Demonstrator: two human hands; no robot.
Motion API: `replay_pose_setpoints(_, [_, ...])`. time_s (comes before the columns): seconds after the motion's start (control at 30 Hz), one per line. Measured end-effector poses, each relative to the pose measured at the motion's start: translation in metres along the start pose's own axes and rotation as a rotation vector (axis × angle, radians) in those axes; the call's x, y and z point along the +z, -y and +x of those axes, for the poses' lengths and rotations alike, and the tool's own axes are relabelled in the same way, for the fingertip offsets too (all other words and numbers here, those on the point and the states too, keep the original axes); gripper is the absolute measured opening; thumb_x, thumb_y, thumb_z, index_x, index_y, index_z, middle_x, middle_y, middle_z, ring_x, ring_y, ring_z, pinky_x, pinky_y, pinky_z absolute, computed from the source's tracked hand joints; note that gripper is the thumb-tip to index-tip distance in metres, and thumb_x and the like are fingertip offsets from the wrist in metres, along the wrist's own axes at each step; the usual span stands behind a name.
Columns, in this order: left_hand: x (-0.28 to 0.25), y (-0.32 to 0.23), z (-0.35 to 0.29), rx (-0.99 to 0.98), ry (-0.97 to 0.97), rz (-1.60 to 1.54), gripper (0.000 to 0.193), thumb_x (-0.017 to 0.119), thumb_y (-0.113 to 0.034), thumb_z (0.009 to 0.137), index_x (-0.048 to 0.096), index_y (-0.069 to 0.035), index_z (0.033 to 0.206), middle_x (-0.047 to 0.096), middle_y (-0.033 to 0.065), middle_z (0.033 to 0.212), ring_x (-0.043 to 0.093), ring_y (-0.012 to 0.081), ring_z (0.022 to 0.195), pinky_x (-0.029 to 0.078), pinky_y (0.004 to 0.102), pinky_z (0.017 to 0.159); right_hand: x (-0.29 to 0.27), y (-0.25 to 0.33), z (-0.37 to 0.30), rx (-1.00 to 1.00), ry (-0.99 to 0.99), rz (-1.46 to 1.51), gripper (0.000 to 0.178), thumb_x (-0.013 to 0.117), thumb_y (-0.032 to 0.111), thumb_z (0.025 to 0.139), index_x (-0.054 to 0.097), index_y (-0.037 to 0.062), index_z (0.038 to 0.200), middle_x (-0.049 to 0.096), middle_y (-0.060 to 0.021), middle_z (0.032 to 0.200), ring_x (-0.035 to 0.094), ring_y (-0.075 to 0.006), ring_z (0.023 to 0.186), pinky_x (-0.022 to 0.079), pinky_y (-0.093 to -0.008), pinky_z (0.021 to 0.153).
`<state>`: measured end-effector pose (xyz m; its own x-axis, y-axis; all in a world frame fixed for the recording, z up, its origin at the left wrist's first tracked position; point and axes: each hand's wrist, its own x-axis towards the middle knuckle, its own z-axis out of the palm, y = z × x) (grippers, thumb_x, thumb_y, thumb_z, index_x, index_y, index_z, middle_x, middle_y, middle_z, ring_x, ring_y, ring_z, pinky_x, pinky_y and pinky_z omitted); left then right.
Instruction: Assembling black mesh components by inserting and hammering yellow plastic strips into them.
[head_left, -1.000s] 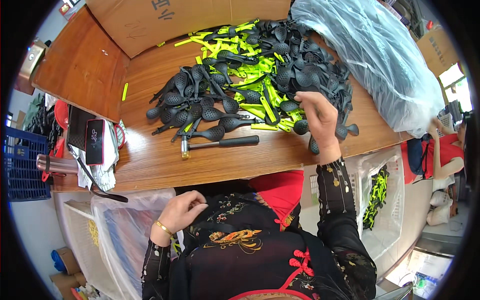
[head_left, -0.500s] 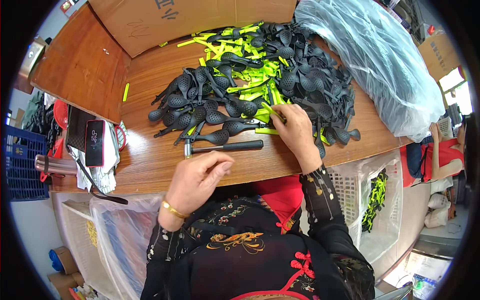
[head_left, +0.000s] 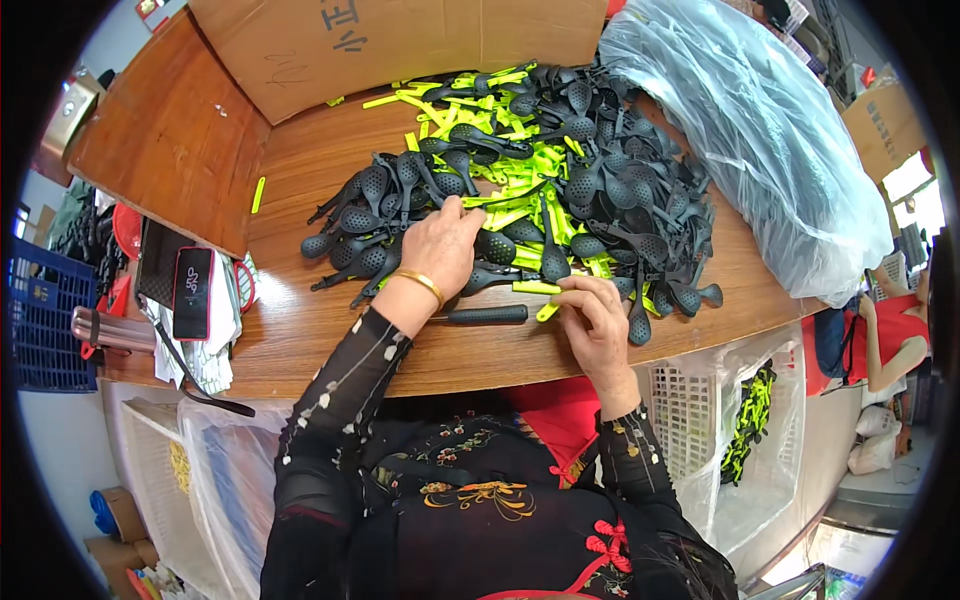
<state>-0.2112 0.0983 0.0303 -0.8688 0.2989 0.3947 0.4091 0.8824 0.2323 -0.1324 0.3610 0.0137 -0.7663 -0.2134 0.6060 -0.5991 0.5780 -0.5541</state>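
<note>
My right hand (head_left: 597, 330) is closed on a yellow-green plastic handle (head_left: 547, 311) at the table's front edge, one end poking out past the fingers. My left hand (head_left: 440, 250) reaches into the pile, fingers bent down by yellow-green pieces and black spoons; what is under the fingertips is hidden. Black perforated spoons (head_left: 373, 182) and solid black spoons (head_left: 555, 262) lie heaped with yellow-green handles (head_left: 512, 205). In front of the pile rests a hammer (head_left: 487, 315); its head is hidden behind my left wrist. Another yellow-green strip (head_left: 535, 287) lies just beyond my right fingers.
A cardboard box (head_left: 400, 45) and a wooden board (head_left: 170, 150) wall off the back and left. A plastic-wrapped bundle (head_left: 750, 140) lies at right. A phone (head_left: 192, 293) sits on papers at left. Lined crates (head_left: 690, 420) stand below the table edge. Another person (head_left: 885, 330) is at far right.
My left hand has moved forward from near the hammer head onto the pile. My right hand has drawn back toward the table edge with the yellow-green handle. The view has shifted slightly.
</note>
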Motion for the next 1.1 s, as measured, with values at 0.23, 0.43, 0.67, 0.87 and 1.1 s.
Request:
replay_pose_setpoints(0.23, [-0.005, -0.009, -0.011, -0.035, -0.168, -0.254, 0.018, 0.065, -0.011, 0.099, 0.074, -0.012, 0.113, 0.075, 0.0126, 0.099, 0.073, 0.0377, 0.087, 0.059, 0.0464, 0.071, -0.001, -0.011, -0.021, 0.187, -0.214, 0.130, 0.033, 0.072, -0.014, 0.072, 0.078, 0.0103, 0.094, 0.060, -0.0109, 0.121, 0.059, -0.0311, 0.118, 0.050, -0.0386, 0.101])
replay_pose_setpoints(0.43, [-0.020, -0.043, -0.055, -0.285, -0.055, -1.120, 0.034, 0.048, -0.004, 0.108, 0.068, 0.004, 0.134, 0.077, 0.0104, 0.115, 0.074, 0.0223, 0.109, 0.055, 0.0337, 0.098, -0.007, -0.004, -0.019, 0.159, -0.130, 0.188, 0.034, 0.071, -0.014, 0.079, 0.082, 0.0091, 0.101, 0.067, -0.0138, 0.145, 0.068, -0.0272, 0.122, 0.055, -0.0353, 0.099])
replay_pose_setpoints(0.67, [-0.011, -0.083, -0.074, -0.436, 0.125, -1.494, 0.020, 0.054, -0.001, 0.111, 0.045, -0.004, 0.129, 0.071, 0.0129, 0.120, 0.073, 0.0160, 0.087, 0.060, 0.0287, 0.079, 0.021, -0.006, -0.021, 0.379, -0.026, 0.780, 0.027, 0.061, -0.013, 0.091, 0.079, 0.0006, 0.107, 0.064, -0.0197, 0.151, 0.067, -0.0227, 0.129, 0.053, -0.0336, 0.103])
replay_pose_setpoints(0.87, [0.017, -0.092, -0.084, -0.353, 0.156, -1.361, 0.046, 0.043, 0.006, 0.108, 0.042, -0.004, 0.153, 0.065, 0.0094, 0.132, 0.066, 0.0083, 0.090, 0.056, 0.0229, 0.071, 0.042, 0.017, -0.018, 0.245, 0.019, 0.631, 0.018, 0.062, 0.001, 0.104, 0.074, 0.0007, 0.117, 0.068, -0.0150, 0.141, 0.071, -0.0290, 0.120, 0.055, -0.0378, 0.102])
replay_pose_setpoints(1.1, [0.029, -0.082, -0.090, -0.615, -0.020, -1.588, 0.039, 0.050, -0.005, 0.111, 0.048, -0.001, 0.149, 0.057, 0.0101, 0.146, 0.056, 0.0187, 0.134, 0.045, 0.0340, 0.115, 0.058, 0.040, -0.007, 0.191, 0.048, 0.263, 0.026, 0.059, 0.009, 0.105, 0.070, 0.0060, 0.128, 0.068, -0.0210, 0.139, 0.066, -0.0405, 0.121, 0.055, -0.0452, 0.100])
